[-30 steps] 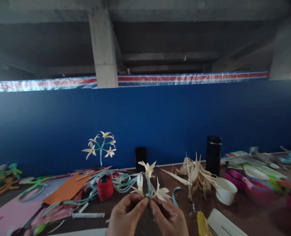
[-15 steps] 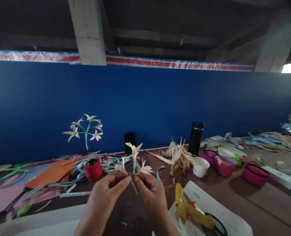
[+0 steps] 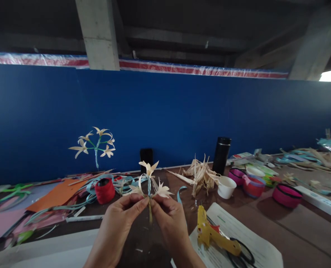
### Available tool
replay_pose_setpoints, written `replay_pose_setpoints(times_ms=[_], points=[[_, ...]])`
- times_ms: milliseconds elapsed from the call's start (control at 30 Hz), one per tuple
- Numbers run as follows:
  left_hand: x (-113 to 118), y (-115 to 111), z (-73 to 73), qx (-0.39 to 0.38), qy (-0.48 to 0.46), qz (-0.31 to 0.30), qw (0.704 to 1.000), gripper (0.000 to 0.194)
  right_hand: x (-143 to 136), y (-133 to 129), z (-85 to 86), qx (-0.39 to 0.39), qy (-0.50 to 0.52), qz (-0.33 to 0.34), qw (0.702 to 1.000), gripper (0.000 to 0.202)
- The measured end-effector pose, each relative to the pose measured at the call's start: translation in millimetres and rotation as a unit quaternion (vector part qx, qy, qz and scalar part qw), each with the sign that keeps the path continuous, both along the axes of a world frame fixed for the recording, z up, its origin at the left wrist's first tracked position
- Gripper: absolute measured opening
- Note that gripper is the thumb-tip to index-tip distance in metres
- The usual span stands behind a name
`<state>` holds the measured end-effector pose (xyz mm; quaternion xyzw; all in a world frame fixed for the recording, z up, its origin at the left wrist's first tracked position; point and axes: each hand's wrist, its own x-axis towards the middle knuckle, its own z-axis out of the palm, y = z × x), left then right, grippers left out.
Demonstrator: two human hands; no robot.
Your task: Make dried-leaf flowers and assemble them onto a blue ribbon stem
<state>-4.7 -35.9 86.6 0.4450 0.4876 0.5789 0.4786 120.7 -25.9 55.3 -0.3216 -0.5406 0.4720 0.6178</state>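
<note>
Both hands meet at the lower middle of the view around a small spray of cream-coloured husk flowers on a pale blue wrapped stem. My left hand pinches the stem from the left, thumb and fingertips together. From the other side my right hand pinches it at the same height, the thumbs nearly touching. One bloom stands upright at the top, with others leaning out left and right just above the fingers. A tan stem end hangs below the fingertips. What exactly lies between the fingertips is hidden.
A finished-looking flower branch stands back left, near a red tape roll. Dried husks, a black bottle and a white cup stand behind the right hand. A yellow glue gun lies on paper at front right.
The view has shifted slightly. The stem end below my fingers now hangs straighter, where it slanted right before. Both hands keep their pinch on the flower spray.
</note>
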Motion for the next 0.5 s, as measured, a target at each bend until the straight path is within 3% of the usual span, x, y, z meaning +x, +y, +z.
replay_pose_setpoints(times_ms=[500], points=[[-1.8,0.6,-8.5,0.014,-0.008,0.068,0.998,0.027,2.0,-4.2,4.8,0.032,-0.023,-0.007,0.999,0.017]])
